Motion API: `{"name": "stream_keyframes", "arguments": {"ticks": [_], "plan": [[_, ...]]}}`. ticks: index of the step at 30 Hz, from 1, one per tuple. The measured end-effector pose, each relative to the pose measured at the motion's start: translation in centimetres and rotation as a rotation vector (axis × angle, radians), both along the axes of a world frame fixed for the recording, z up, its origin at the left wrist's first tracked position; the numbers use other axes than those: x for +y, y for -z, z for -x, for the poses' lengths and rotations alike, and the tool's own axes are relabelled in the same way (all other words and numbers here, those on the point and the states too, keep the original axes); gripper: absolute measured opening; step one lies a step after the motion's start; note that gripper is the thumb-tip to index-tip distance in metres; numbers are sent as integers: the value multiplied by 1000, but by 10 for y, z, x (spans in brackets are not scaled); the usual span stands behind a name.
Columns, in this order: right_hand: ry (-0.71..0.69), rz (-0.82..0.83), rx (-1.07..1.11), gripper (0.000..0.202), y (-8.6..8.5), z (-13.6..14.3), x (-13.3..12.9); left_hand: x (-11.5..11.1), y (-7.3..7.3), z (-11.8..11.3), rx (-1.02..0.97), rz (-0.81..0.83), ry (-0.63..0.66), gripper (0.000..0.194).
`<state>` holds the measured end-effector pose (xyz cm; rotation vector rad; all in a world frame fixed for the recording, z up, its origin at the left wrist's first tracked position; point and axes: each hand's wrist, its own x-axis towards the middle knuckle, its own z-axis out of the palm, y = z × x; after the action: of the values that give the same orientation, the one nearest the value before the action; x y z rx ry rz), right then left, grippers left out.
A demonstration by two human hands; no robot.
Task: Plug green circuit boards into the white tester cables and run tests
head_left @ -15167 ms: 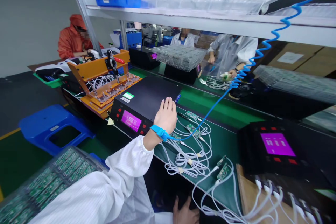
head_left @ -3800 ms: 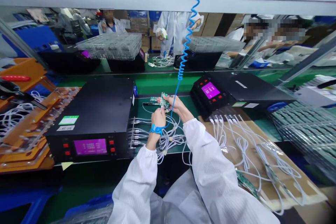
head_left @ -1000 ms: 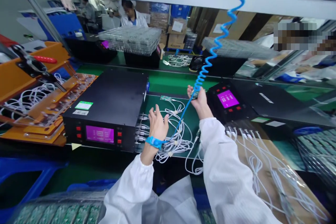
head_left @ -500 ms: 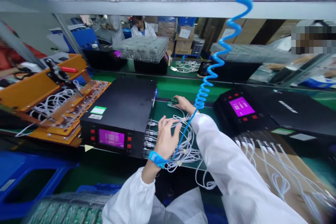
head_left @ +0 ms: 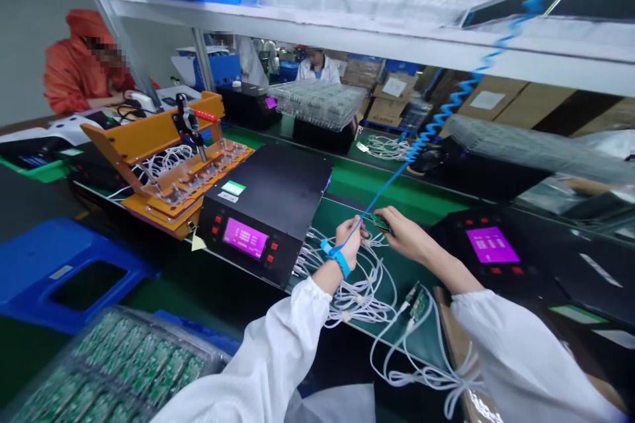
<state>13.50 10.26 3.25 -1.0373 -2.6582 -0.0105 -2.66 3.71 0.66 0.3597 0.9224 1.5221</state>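
Note:
A small green circuit board [head_left: 381, 222] is pinched in the fingers of my right hand [head_left: 404, 232], above the white cables. Just left of it, my left hand [head_left: 348, 242], wearing a blue wrist strap [head_left: 338, 258], has its fingers curled close to the board; what they grip is hidden. Below the hands lies a bundle of white cables [head_left: 354, 301], several of them running into the side of a black tester box [head_left: 270, 195] with a purple screen. A second circuit board [head_left: 419, 304] with white cables attached lies at the bench's front edge.
An orange clamp fixture [head_left: 193, 172] stands left of the tester. Another black box with a purple screen [head_left: 493, 244] is at right. A tray of circuit boards [head_left: 133, 363] sits lower left, near a blue plastic stool [head_left: 64, 271]. A coiled blue cord [head_left: 446, 112] hangs across.
The view has swung left. My left hand has moved forward, close to my right hand, and its fingers have curled. The right hand still holds a board; the cabled board at the front edge now shows.

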Motion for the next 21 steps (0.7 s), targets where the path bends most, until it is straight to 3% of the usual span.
{"name": "stream_keyframes", "arguments": {"ticks": [4, 8, 15, 19, 21], "plan": [[101, -77, 70, 37, 4, 1, -14, -1, 8, -8, 91, -28, 35, 43], [102, -133, 155, 35, 10, 7, -22, 2, 12, -8, 191, -71, 81, 50], [193, -113, 229, 40, 18, 12, -4, 0, 14, -9, 365, -105, 83, 51], [431, -124, 547, 25, 7, 11, 15, -7, 16, -12, 485, -127, 67, 47], [536, -127, 792, 32, -3, 12, 17, -8, 16, -14, 535, -129, 59, 40]]}}
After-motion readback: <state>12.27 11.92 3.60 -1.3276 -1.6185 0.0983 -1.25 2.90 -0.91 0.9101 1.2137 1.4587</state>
